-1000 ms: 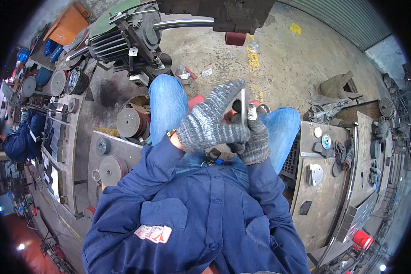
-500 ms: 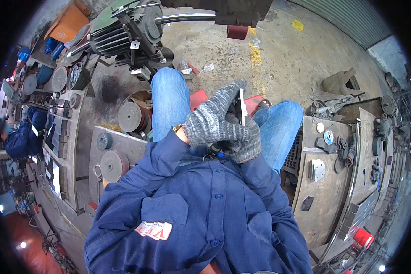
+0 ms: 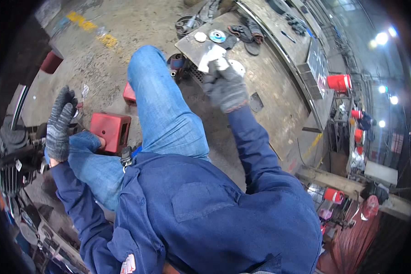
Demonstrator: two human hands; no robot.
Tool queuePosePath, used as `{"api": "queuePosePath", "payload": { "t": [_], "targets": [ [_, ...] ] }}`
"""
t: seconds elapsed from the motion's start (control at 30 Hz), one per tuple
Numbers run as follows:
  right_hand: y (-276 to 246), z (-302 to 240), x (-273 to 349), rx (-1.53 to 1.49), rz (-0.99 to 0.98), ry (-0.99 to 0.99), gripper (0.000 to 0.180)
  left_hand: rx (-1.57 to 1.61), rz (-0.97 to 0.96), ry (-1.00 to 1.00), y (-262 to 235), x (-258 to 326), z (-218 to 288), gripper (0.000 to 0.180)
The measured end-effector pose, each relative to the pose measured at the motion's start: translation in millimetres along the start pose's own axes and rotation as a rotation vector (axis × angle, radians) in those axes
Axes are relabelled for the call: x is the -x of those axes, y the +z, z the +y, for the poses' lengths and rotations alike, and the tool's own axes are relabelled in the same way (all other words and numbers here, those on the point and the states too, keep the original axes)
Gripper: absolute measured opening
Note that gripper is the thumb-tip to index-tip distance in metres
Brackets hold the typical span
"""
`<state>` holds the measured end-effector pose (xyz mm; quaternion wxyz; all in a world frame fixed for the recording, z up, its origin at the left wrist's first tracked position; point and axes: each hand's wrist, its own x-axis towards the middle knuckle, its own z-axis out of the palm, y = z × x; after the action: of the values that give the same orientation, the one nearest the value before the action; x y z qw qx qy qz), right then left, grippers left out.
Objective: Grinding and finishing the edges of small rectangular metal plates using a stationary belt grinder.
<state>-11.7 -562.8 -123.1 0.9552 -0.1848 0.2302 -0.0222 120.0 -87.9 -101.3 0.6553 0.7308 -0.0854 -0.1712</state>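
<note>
In a grey knitted glove, my right hand [image 3: 226,89] grips a shiny flat metal plate [image 3: 212,56] and holds it over the worktable on my right. Glare and blur hide the plate's exact shape. Partly behind that hand, another pale metal plate [image 3: 238,67] lies on the tabletop. My left hand [image 3: 60,125], gloved the same way, is raised on the far left near my knee. Its fingers are stretched out, and nothing shows in it.
The worktable [image 3: 281,112] bears a blue-centred disc [image 3: 217,36], dark gloves [image 3: 246,31] and a small dark piece [image 3: 256,102]. A red stool [image 3: 109,130] stands between my legs. Machine parts [image 3: 13,155] crowd the left; a red bucket [image 3: 339,83] is beyond the table.
My hands were together in front of me around a thin plate; now they are apart. My right hand has moved the plate right, over the worktable. The view has turned right.
</note>
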Motion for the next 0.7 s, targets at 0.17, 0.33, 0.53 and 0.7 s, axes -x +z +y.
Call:
{"api": "queuePosePath", "payload": {
  "t": [0.17,0.33,0.53,0.7],
  "targets": [
    [-161,-107,47,0.372,0.083,-0.305,0.048,-0.100,0.031,-0.204,-38,-58,-55,0.056],
    [-226,-120,84,0.284,0.482,-0.483,0.044,-0.144,0.031,-0.433,-38,-75,-115,0.050],
    [-242,-128,113,0.234,0.595,-0.484,0.044,-0.432,-0.212,-0.229,-19,-80,-140,0.045],
    [-214,-132,108,0.688,0.847,-0.418,0.040,-0.704,-0.344,-0.134,-37,-78,-146,0.046]
  ]
}}
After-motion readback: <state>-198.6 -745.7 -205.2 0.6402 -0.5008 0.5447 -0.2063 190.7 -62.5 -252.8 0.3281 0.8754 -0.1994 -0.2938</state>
